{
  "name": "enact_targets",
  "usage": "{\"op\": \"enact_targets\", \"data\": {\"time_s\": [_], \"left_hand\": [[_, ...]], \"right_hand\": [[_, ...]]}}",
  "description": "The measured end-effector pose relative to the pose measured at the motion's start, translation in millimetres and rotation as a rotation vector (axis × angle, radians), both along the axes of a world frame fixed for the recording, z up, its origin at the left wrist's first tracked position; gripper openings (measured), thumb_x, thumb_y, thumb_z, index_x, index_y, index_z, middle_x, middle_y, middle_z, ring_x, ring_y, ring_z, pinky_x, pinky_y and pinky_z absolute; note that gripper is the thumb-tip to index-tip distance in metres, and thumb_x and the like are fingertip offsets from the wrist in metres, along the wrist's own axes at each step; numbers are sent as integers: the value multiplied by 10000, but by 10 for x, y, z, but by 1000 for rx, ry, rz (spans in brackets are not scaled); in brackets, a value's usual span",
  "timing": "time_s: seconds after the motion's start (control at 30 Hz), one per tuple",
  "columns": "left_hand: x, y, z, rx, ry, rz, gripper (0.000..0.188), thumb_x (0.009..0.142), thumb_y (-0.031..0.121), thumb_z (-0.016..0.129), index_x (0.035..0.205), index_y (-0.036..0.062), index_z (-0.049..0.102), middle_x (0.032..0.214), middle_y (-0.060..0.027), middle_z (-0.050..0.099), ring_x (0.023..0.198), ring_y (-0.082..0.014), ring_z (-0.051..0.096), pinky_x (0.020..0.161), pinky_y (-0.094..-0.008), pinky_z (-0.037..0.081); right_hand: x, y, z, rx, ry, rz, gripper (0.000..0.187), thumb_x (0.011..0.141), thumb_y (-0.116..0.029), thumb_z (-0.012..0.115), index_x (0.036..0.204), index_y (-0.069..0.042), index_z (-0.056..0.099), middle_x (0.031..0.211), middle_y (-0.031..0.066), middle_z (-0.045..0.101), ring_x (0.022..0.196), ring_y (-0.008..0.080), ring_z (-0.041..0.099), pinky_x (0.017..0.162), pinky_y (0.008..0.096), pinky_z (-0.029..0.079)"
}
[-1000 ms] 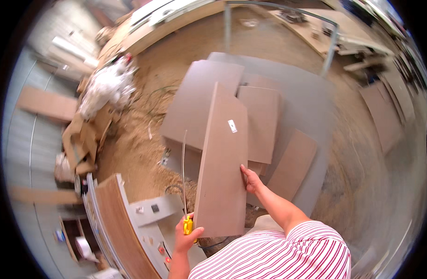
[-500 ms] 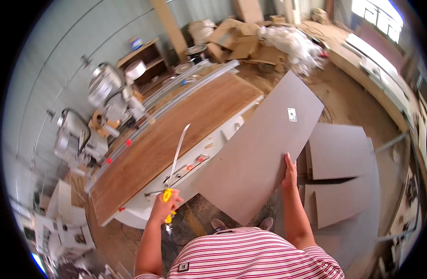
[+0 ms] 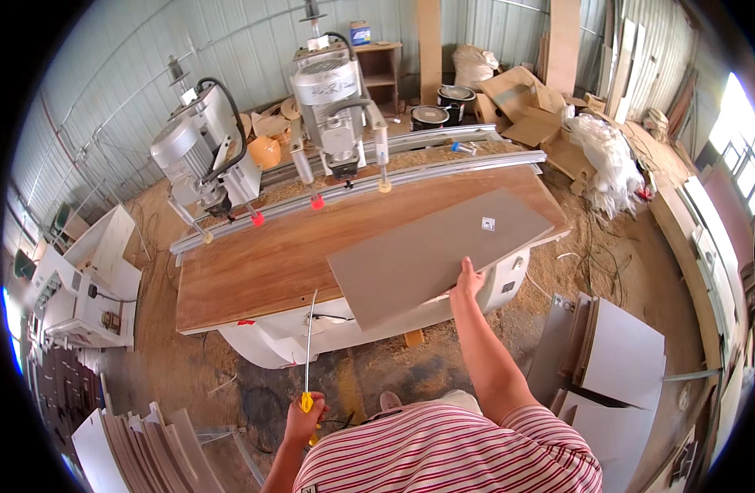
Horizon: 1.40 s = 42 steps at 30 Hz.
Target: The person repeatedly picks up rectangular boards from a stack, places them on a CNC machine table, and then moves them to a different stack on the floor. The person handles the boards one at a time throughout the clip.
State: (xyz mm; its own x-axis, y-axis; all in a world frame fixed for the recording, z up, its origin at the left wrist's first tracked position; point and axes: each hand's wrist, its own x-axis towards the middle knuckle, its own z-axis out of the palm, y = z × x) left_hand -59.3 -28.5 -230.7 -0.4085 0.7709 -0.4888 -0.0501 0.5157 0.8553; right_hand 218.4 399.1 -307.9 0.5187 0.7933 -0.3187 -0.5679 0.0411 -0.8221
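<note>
My left hand (image 3: 303,420) is closed round the yellow handle of an air blow gun (image 3: 308,361), whose long thin metal tube points up and away from me. The tip of the tube is near the front edge of the machine table. My right hand (image 3: 468,279) grips the near edge of a flat grey-brown panel (image 3: 427,251), thumb on top and fingers hidden beneath. The panel is tilted over the right part of the brown wooden tabletop (image 3: 254,263); whether it rests on it I cannot tell. A small white label (image 3: 487,223) is on its upper face.
Two motor drilling heads (image 3: 328,90) stand behind the table, beside a metal rail (image 3: 443,171). Stacked panels (image 3: 620,353) lean at my right, and more boards (image 3: 139,448) stand at lower left. Cardboard (image 3: 525,94) and plastic wrap (image 3: 599,156) lie at the far right.
My view has turned left toward the machine. The panel has gone from steeply slanted beside the table to lying over its right part. The blow gun stays in my left hand, lower now.
</note>
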Motion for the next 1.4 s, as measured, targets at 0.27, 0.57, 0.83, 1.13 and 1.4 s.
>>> {"op": "enact_targets", "data": {"time_s": [0.27,0.57,0.83,1.13,1.4], "left_hand": [[28,9,105,-115,26,115,212,915,162,617,1041,-8,599,768,-54,649,632,-108,573,587,-264,476],[166,244,-694,220,-790,477,288,900,188,655,1109,-1,600,849,-67,681,683,-112,618,634,-263,511],[619,951,-108,-208,45,313,293,874,199,662,1087,4,614,834,-66,686,691,-128,652,645,-274,530],[560,533,-328,-40,-375,435,247,909,169,647,1086,7,588,838,-56,670,733,-119,633,687,-262,517],[355,427,-3,7,-571,447,244,935,205,640,1084,15,601,835,-64,675,714,-115,623,666,-270,513]], "right_hand": [[-194,512,-47,-453,-129,924,311,895,-146,671,1083,62,537,1132,195,584,1003,223,603,848,372,511],[-317,808,-96,159,-2074,1177,673,916,-638,474,1512,-474,207,1642,20,-14,1503,331,18,1054,793,34],[-593,1151,-183,54,-2070,1045,602,944,-615,415,1498,-492,215,1634,-13,31,1498,305,53,987,859,55],[-648,1194,-94,-16,-2154,1035,599,959,-608,375,1510,-433,218,1610,112,149,1472,401,133,1024,794,200],[-757,1263,-90,-94,-2175,1088,631,949,-592,431,1512,-433,198,1601,147,161,1454,443,172,1032,763,257]]}}
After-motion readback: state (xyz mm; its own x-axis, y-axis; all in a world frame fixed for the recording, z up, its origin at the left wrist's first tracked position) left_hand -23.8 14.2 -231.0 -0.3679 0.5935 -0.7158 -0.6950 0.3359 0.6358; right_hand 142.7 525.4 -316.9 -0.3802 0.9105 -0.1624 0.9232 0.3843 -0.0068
